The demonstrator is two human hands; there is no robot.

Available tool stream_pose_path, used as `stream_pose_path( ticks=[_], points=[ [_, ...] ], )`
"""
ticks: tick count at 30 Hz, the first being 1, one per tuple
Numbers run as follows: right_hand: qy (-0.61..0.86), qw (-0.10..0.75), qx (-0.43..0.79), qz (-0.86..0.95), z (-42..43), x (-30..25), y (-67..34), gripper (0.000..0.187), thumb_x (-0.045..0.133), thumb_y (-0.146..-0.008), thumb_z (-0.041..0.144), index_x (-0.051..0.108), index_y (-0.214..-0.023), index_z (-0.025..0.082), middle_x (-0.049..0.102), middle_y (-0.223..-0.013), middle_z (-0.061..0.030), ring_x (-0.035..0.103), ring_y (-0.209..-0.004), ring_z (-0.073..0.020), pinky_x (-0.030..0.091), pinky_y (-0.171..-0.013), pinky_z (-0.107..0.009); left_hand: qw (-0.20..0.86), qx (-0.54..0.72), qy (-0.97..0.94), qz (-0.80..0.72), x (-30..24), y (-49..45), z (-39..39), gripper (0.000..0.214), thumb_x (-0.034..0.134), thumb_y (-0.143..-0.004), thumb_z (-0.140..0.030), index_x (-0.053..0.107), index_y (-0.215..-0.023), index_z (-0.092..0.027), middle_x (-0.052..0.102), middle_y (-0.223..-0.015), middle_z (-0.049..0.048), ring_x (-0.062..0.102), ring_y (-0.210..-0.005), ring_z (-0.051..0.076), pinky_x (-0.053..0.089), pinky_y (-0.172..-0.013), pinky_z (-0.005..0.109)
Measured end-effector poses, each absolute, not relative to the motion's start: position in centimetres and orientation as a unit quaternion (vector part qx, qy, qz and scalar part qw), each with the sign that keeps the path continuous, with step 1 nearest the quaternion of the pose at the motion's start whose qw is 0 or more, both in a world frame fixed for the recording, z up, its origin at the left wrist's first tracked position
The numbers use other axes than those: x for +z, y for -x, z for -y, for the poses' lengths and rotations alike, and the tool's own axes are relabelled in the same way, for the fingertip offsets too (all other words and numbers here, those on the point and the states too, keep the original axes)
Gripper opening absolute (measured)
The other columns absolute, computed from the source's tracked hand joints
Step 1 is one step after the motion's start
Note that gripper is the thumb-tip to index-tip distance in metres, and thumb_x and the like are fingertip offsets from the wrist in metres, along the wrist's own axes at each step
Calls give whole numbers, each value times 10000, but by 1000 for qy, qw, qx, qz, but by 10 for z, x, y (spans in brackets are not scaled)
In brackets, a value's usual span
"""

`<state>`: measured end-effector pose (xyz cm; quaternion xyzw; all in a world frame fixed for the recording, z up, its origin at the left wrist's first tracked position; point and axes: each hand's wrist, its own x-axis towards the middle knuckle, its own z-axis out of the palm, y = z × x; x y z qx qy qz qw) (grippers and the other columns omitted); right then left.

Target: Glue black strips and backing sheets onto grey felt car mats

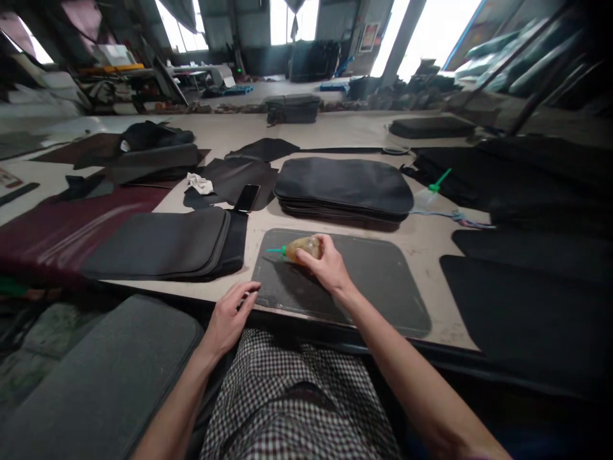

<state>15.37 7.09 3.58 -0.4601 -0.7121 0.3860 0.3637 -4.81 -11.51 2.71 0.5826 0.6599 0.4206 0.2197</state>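
Bottle (302, 249) gripped in the right hand (331, 267), nozzle (276, 250) pointing left

On my feed the right hand is closed around the wide end of the bottle, thumb along the near side and fingers on the far side. From that grip the bottle extends to the left, lying nearly flat, with its amber body just beyond the thumb and the green nozzle outermost. I have it above the far left part of a dark panel (373, 275); whether it touches the panel I cannot tell.

My left hand (228, 319) is at the panel's near left corner, fingers loosely bent and gripping nothing I can see; contact with the edge is unclear.

The panel lies at the near edge of the pale surface (428, 271). Directly beyond it I have a stack of black panels (342, 182). Left of that stack are a phone (248, 198) and a crumpled white cloth (200, 184). To the left of the panel lies a stack of grey panels (158, 243), partly over a maroon sheet (38, 223). Right of the black stack stands a second bottle (426, 199) with a green nozzle, a knotted cord (464, 220) just nearer. Dark sheets (527, 306) cover the near right.
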Motion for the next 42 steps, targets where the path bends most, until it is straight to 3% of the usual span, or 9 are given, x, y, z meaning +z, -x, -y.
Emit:
stream_pose_path(
  ticks=[3,7,13,18,22,26,34,38,42],
  points=[
    [439,358,306,765,-76,33,-130,527,691,-778,596,552,-1120,220,661,-1061,-88,629,-951,-278,518,-853,-440,216,420,-579,-665,25,53,124,262,511,-1012,-367,686,-1172,-256,698,-1218,61,635,-1163,215,491,-1020,361],
    [431,344,317,771,-80,32,-128,524,703,-764,591,557,-1115,231,654,-1023,-69,622,-921,-269,518,-829,-431,219,418,-575,-668,20,58,130,262,514,-1008,-380,700,-1150,-261,702,-1218,63,635,-1171,224,485,-1037,373],
    [365,394,637,553,-86,34,-156,504,693,-773,578,541,-1120,246,651,-1028,-36,606,-763,-200,503,-532,-285,239,418,-572,-664,20,55,126,268,525,-992,-419,707,-1134,-281,709,-1208,48,652,-1147,226,501,-1028,367],
    [274,480,736,392,-94,39,-212,501,642,-798,572,579,-1160,231,682,-1111,-82,646,-893,-235,580,-742,-379,252,398,-561,-680,10,60,124,312,567,-942,-503,713,-1146,-319,705,-1244,32,650,-1170,257,487,-1077,412],
    [279,588,666,365,-112,36,-273,586,597,-785,632,568,-1198,218,657,-1221,-126,626,-1087,-286,568,-812,-442,268,377,-556,-690,-3,67,119,360,574,-914,-559,715,-1151,-327,698,-1271,22,644,-1202,275,467,-1113,448],
    [345,672,565,332,-138,23,-337,454,699,-731,520,565,-1077,259,662,-1152,-72,646,-1013,-255,558,-721,-393,273,369,-565,-686,-1,61,113,332,573,-929,-537,729,-1127,-320,716,-1239,30,662,-1179,266,507,-1071,432],
    [477,636,502,340,-207,7,-397,393,794,-526,195,544,-825,250,657,-1048,-107,660,-880,-280,547,-678,-465,247,358,-595,-675,19,52,106,272,533,-988,-435,723,-1126,-298,730,-1191,42,677,-1140,229,540,-1020,379],
    [528,662,377,376,-235,3,-403,430,870,-465,196,640,-826,237,664,-984,-97,623,-777,-245,489,-722,-480,205,344,-609,-684,27,64,113,264,503,-1010,-390,703,-1146,-283,719,-1192,51,660,-1144,220,520,-1018,372],
    [670,511,234,485,-250,-8,-409,447,969,-323,229,655,-641,242,568,-651,-34,543,-666,-261,383,-735,-536,85,318,-638,-696,38,90,110,274,496,-1013,-349,691,-1182,-258,715,-1195,77,645,-1135,232,485,-1025,397]
  ],
)
